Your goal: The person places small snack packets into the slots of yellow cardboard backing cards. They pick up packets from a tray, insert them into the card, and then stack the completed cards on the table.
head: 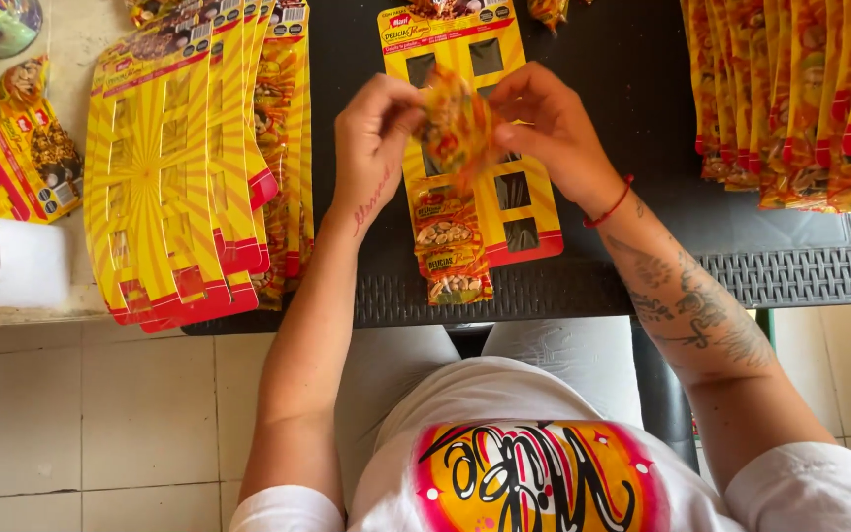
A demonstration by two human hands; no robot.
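Both hands hold one small snack packet, yellow and red, above a yellow display card with rows of dark slots. My left hand pinches the packet's left edge and my right hand its right edge. Two filled packets hang on the card's lower left column. The card lies on a black table.
A stack of empty yellow cards lies left of the card, partly over filled ones. Rows of snack packets lie at the right. A paper roll and more packets sit far left. Below is tiled floor.
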